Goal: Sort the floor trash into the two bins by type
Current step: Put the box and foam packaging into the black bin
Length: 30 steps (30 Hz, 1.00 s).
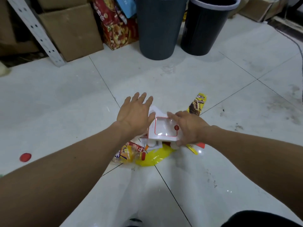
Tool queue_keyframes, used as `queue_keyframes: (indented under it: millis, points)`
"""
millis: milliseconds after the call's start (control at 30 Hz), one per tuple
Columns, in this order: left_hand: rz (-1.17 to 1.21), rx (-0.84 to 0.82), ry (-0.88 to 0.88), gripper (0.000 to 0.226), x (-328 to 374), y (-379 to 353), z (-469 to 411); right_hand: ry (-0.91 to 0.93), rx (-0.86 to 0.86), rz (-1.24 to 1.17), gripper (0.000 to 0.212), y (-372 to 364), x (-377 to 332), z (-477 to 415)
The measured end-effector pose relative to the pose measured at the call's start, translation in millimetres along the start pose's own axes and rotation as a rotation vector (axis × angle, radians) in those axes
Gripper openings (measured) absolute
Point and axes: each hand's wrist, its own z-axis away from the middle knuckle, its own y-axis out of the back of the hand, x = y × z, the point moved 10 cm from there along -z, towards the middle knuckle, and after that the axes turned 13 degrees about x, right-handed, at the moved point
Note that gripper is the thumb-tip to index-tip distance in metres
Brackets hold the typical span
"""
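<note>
A white box with a red-edged clear window [164,129] lies on top of a small trash pile on the tiled floor. My right hand [190,126] grips its right side, thumb at the near edge and fingers over the far corner. My left hand [135,114] hovers spread and flat over the box's left side, its thumb near the top edge. Under the box lie a crushed plastic bottle with a red cap [131,154], a yellow plastic bag [155,155] and a yellow snack wrapper [197,104]. Two dark bins stand at the back: a grey bin [158,30] and a black bin [205,28].
A red bottle cap [25,157] lies alone on the floor at the left. Cardboard boxes [72,30], a metal shelf post [35,30] and a red food carton [114,25] line the back left. A cable [295,43] runs along the right edge.
</note>
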Motion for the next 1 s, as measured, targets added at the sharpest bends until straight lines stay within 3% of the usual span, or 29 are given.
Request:
queue_keyframes:
  millis: [400,600,900,1000]
  points:
    - [-0.001,-0.009,0.216,0.062,-66.8,49.6,27.0,-0.096,0.171,-0.055,0.110,65.6,-41.3,-57.0]
    - [0.022,-0.078,0.358,0.062,-97.3,55.9,88.1,-0.012,0.110,-0.065,0.110,67.9,-103.8,-52.3]
    - [0.009,-0.031,0.500,0.063,-148.0,22.5,176.6,0.057,0.145,-0.106,0.111,42.2,-193.6,-63.1]
    - [0.019,-0.001,0.552,0.063,-155.1,19.0,211.1,0.110,0.157,-0.124,0.102,30.3,-225.4,-56.5]
